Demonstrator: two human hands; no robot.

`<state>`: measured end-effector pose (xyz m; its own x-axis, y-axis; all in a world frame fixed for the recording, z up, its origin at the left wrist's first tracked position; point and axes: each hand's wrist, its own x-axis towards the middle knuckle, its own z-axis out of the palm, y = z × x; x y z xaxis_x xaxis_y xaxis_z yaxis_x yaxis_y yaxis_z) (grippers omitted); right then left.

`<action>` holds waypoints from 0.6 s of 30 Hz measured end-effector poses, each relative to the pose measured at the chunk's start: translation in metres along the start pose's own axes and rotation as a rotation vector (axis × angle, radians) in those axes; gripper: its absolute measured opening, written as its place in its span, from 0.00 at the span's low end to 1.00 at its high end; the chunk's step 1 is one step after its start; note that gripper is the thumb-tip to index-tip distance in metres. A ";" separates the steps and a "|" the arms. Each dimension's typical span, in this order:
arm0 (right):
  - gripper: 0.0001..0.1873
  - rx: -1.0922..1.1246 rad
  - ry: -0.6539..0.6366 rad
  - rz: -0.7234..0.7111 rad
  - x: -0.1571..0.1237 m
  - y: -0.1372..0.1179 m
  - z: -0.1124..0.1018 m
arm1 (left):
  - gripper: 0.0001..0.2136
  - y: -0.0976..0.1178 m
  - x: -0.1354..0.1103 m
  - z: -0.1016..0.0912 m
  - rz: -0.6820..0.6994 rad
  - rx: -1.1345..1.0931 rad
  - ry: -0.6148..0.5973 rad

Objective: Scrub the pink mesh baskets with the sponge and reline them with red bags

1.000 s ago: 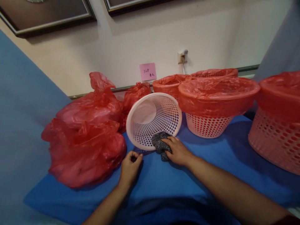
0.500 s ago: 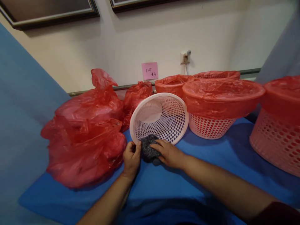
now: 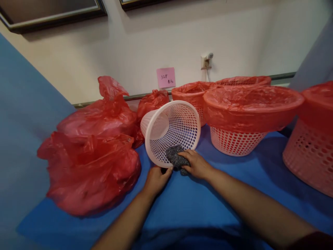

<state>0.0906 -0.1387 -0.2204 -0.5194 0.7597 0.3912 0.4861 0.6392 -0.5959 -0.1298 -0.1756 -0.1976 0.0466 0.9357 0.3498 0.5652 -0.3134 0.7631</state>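
Note:
A white plastic basket (image 3: 148, 139) with many holes lies tipped on its side, its mouth turned toward me. My left hand (image 3: 156, 180) grips the lower edge of its rim, thumb on top and fingers underneath, partly hidden. In my right hand (image 3: 196, 164) is a dark grey speckled cloth (image 3: 177, 157), bunched up and pressed over the basket's rim and inner wall at the lower right. The fingers of that hand are closed on the cloth.
Full red plastic bags (image 3: 91, 173) lie at the left. On the right stand baskets (image 3: 235, 142) lined with red bags. A blue cloth (image 3: 187, 205) covers the table. A pink note (image 3: 165, 77) and a socket (image 3: 206, 62) are on the wall behind.
The basket has turned and shifted slightly left. My left hand has moved right along its rim and now grips from below. My right hand and the cloth have moved a little right and up.

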 end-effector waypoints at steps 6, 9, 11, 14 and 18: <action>0.42 0.052 -0.047 -0.146 0.002 -0.006 -0.001 | 0.10 0.002 -0.006 -0.008 0.065 -0.131 0.112; 0.33 -0.157 -0.024 0.108 0.006 0.006 -0.015 | 0.14 0.009 -0.005 -0.012 0.104 -0.171 0.327; 0.31 -0.262 0.050 0.277 0.007 0.013 -0.022 | 0.15 0.010 -0.003 -0.010 0.134 -0.223 0.402; 0.31 -0.233 0.072 0.251 0.003 0.007 -0.017 | 0.15 0.008 0.001 -0.003 0.120 -0.321 0.415; 0.39 0.002 -0.027 -0.049 0.000 -0.019 0.002 | 0.19 0.006 0.003 0.001 0.035 -0.383 0.293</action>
<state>0.0798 -0.1511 -0.2101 -0.5613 0.7242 0.4006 0.4582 0.6750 -0.5783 -0.1255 -0.1741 -0.1928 -0.2044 0.8557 0.4754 0.2207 -0.4329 0.8740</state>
